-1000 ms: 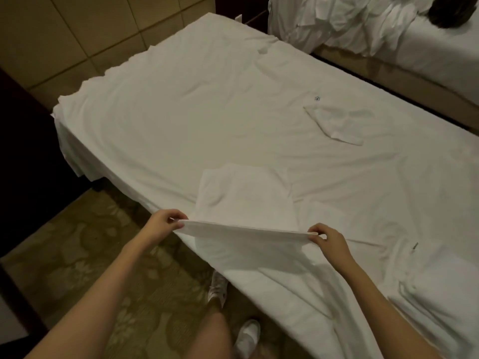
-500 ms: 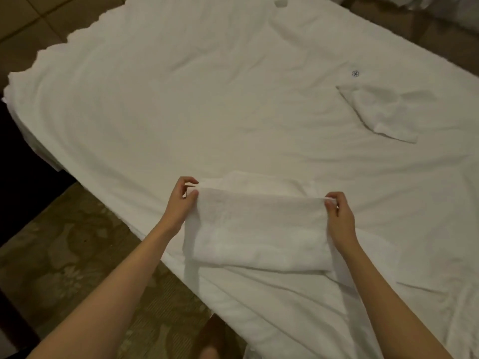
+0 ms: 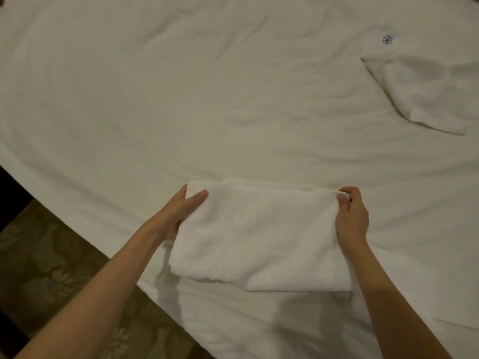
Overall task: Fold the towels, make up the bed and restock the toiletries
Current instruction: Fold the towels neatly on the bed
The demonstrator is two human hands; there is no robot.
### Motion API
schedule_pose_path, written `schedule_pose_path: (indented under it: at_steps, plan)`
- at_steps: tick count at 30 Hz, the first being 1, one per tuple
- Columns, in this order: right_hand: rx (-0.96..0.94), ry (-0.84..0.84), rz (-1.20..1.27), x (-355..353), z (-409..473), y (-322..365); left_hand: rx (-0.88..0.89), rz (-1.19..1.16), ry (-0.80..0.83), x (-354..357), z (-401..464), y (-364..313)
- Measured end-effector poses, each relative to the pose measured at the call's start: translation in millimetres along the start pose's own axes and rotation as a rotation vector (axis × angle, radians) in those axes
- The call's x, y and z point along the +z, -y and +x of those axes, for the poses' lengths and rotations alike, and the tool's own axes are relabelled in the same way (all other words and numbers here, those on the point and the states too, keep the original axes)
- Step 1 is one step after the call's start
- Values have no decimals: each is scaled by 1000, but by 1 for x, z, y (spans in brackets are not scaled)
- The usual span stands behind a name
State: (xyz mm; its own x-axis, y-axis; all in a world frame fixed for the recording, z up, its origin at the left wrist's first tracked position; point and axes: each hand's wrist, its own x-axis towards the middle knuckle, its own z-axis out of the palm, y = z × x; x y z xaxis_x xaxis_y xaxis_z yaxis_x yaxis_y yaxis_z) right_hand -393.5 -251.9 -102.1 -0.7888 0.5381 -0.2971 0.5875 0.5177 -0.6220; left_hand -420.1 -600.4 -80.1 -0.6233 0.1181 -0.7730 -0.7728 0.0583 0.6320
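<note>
White towel (image 3: 259, 237) stretched between left hand (image 3: 178, 213) and right hand (image 3: 351, 216).

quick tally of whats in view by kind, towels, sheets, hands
towels: 2, the folded towel held at both far corners and a smaller towel lying far right
bed sheet: 1
hands: 2, left hand and right hand
total: 5
</note>
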Motion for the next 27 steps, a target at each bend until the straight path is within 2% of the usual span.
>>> schedule_pose_path:
  at_steps: [6, 10, 13, 18, 20, 24, 27]
  plan:
    - [-4, 19, 32, -2, -2, -1, -55, -74, 87, 13, -10, -11]
    - [-13, 44, 107, -9, -7, 1, -15, -71, 201, 21, -15, -12]
    - [-35, 60, 148, -13, -11, 1, 11, -72, 217, 28, -20, -11]
    - [-75, 86, 177, -19, -13, 3, 82, -22, 137, 29, -29, -14]
    - [-80, 87, 198, -21, -15, 5, 146, 77, 86, 26, -35, -17]
    - [-97, 97, 230, -21, -16, 7, 237, 447, -261, 5, -28, -8]
    - [-43, 113, 275, -17, -13, 5, 236, 561, -390, -14, -14, 4]
